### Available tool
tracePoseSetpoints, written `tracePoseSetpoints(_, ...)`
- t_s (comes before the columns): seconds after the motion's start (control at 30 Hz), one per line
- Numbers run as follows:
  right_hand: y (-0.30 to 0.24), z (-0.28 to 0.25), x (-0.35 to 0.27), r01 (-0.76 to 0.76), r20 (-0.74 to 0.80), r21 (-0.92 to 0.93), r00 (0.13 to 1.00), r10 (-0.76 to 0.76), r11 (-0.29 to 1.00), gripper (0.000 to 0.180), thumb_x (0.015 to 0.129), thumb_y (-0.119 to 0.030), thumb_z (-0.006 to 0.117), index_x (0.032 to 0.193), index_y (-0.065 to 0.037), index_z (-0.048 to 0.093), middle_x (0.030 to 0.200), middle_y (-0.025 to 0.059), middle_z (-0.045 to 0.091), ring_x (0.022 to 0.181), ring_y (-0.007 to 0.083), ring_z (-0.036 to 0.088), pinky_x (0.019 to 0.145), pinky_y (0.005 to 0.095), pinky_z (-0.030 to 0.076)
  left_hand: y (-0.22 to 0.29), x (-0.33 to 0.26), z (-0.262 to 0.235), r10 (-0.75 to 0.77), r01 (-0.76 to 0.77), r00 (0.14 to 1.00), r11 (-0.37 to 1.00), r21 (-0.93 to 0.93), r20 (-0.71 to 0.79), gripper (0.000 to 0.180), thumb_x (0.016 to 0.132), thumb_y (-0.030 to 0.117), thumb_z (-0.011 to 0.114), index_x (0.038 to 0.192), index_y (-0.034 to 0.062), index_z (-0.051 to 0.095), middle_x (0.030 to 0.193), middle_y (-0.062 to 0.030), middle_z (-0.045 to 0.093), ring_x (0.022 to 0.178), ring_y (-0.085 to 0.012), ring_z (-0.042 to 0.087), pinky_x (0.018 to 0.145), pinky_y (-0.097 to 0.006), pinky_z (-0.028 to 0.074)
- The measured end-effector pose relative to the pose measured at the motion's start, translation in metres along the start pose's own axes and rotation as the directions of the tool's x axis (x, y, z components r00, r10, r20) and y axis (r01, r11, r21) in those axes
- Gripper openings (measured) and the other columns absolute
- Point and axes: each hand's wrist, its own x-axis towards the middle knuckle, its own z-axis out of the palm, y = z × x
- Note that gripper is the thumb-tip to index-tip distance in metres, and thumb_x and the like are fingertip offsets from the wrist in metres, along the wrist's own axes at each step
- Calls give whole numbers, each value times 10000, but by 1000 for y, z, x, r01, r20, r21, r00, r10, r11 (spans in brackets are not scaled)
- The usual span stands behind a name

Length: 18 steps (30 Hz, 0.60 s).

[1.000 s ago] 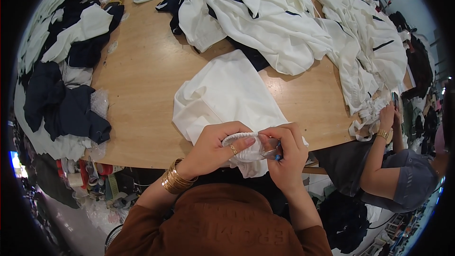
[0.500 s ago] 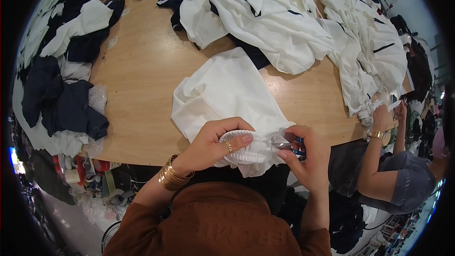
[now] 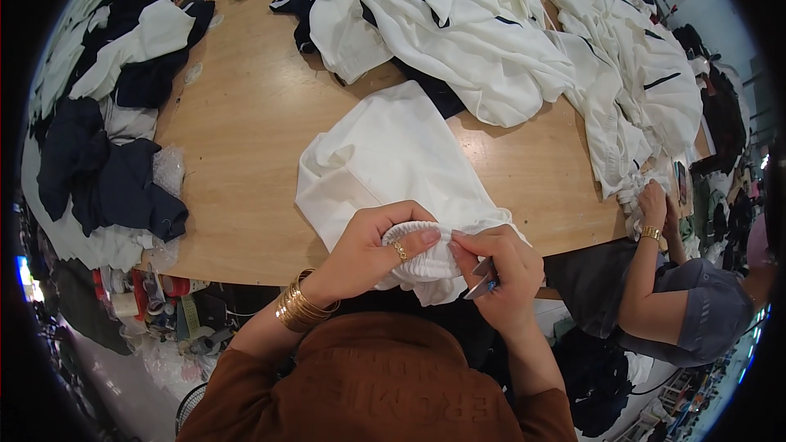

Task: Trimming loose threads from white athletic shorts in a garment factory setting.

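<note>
So my left hand is curled pretty tight around the gathered elastic edge of a white garment, thumb pressed down on top of the ribbing. My right hand is mostly closed, with a little pair of metal snips with a bit of blue on them tucked in it, blades poking out toward my lap. Its thumb and fingertip are right up at the elastic edge too, looks like a pinch. The garment's at the near side of the table, body spread flat away from me, gathered end up in my hands. Big heap of white clothes past it, navy clothes off left, and a co-worker's hand on white fabric over on the right.
</note>
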Motion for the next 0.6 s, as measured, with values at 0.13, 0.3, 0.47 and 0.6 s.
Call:
tracePoseSetpoints(0.13,5,7,-6,-5,-18,-66,1000,3,998,300,621,69,623,899,-29,567,729,73,539,590,202,537,500,279,414,-1,2,3,-7,7,1000,1000,-5,-29,195,899,193,574,934,2,595,805,26,591,751,-23,489,673,-197,421)
tracePoseSetpoints(0.3,4,4,-10,-368,-144,507,855,498,779,63,832,4,575,874,-29,541,726,21,515,603,92,461,526,225,366,-2,2,3,-21,20,999,999,-41,-30,188,897,186,575,926,1,597,808,26,594,753,-22,492,680,-197,422)
tracePoseSetpoints(0.47,-5,-12,2,-278,-41,119,958,284,953,137,743,-14,692,850,-64,624,661,14,523,507,85,431,471,208,339,-1,1,3,-41,38,998,997,-67,-47,175,889,180,587,893,5,597,770,42,563,715,-16,468,635,-179,390)
tracePoseSetpoints(0.6,-7,-10,6,-189,39,58,982,187,980,190,708,-35,723,858,-94,622,673,29,535,514,136,506,458,247,379,0,1,4,-34,33,999,999,-39,-40,185,892,189,584,892,4,597,763,37,566,711,-16,468,631,-180,392)
